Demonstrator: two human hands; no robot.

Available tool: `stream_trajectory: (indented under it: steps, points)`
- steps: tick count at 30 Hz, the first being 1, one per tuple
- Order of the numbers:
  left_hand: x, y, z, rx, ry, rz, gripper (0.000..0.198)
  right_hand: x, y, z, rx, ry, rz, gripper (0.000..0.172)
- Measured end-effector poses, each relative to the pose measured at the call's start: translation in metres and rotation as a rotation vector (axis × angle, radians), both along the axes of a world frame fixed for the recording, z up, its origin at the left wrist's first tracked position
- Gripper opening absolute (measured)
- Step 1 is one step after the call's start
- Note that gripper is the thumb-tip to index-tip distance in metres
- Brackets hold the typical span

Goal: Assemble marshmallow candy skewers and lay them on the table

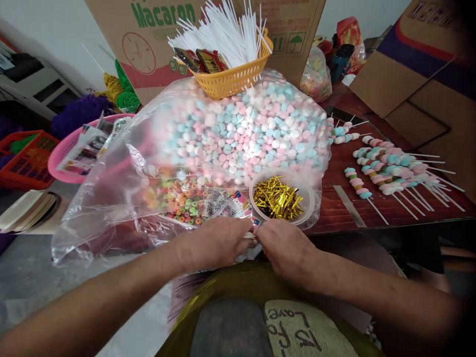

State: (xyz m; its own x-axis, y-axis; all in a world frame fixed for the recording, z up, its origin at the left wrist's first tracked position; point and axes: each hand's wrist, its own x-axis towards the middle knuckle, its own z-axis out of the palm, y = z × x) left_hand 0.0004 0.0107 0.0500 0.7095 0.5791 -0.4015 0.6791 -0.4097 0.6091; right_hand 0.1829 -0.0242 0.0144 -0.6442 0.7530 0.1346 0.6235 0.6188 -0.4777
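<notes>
My left hand (223, 243) and my right hand (288, 248) meet at the table's front edge, fingertips nearly touching. Both have closed, pinching fingers, and what they hold is mostly hidden. A small pale bit shows at the left fingertips. Just beyond them stands a clear round tub (309, 193) of gold twist ties (278, 198). Left of the tub, colourful ring-shaped pieces (186, 213) lie with printed plastic wrappers (219, 202). A large clear bag (245, 134) of pink, white and blue marshmallows fills the space behind.
A yellow basket (230, 79) of white sticks (226, 34) rests atop the marshmallow bag, before a cardboard box (148, 49). Threaded marshmallow skewers (394, 168) lie at right, one apart (357, 183). At left are a pink basin (61, 171) and an orange basket (29, 166).
</notes>
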Motion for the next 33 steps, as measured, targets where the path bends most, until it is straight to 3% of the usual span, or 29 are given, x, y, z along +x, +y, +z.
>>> stream_trajectory:
  steps: [2, 3, 5, 6, 8, 10, 13, 16, 21, 23, 27, 30, 33]
  points:
    - [0.004, -0.007, -0.005, 0.389, 0.044, -0.024, 0.022, 0.007, 0.008, 0.003, -0.364, 0.098, -0.06, 0.032]
    - [0.005, -0.011, -0.01, 0.495, 0.023, -0.03, 0.025, 0.012, 0.015, 0.006, -0.516, 0.13, -0.051, 0.035]
    - [0.004, -0.014, -0.023, 0.57, -0.078, 0.044, 0.025, 0.022, 0.033, 0.011, -0.682, 0.133, -0.092, 0.039]
    - [0.003, -0.013, -0.03, 0.559, -0.142, 0.15, 0.025, 0.026, 0.044, 0.012, -0.644, 0.083, -0.17, 0.039]
    - [0.001, -0.011, -0.041, 0.447, -0.295, 0.44, 0.024, 0.029, 0.063, 0.006, -0.363, -0.091, -0.369, 0.034]
    - [0.001, -0.007, -0.046, 0.221, -0.472, 0.704, 0.022, 0.024, 0.078, -0.008, -0.158, -0.225, -0.498, 0.024]
    - [0.006, -0.004, -0.043, -0.208, -0.612, 0.996, 0.021, 0.016, 0.087, -0.03, -0.142, -0.254, -0.523, 0.019]
    - [0.012, -0.003, -0.036, -0.504, -0.657, 1.195, 0.025, 0.022, 0.089, -0.036, -0.119, -0.192, -0.521, 0.021]
    - [0.021, 0.005, -0.035, -0.642, -0.814, 1.192, 0.027, 0.044, 0.082, -0.02, -0.054, 0.014, -0.523, 0.018]
    - [0.025, 0.008, -0.035, -0.647, -0.827, 1.189, 0.026, 0.045, 0.075, -0.013, -0.122, 0.174, -0.514, 0.021]
    - [0.032, 0.012, -0.029, -0.614, -0.819, 1.214, 0.027, 0.029, 0.058, 0.003, -0.314, 0.572, -0.39, 0.02]
    - [0.036, 0.01, -0.023, -0.571, -0.776, 1.219, 0.026, 0.014, 0.049, 0.011, -0.323, 0.637, -0.301, 0.018]
    - [0.039, 0.008, -0.023, -0.522, -0.759, 1.186, 0.019, 0.003, 0.047, 0.01, -0.371, 0.64, -0.324, 0.022]
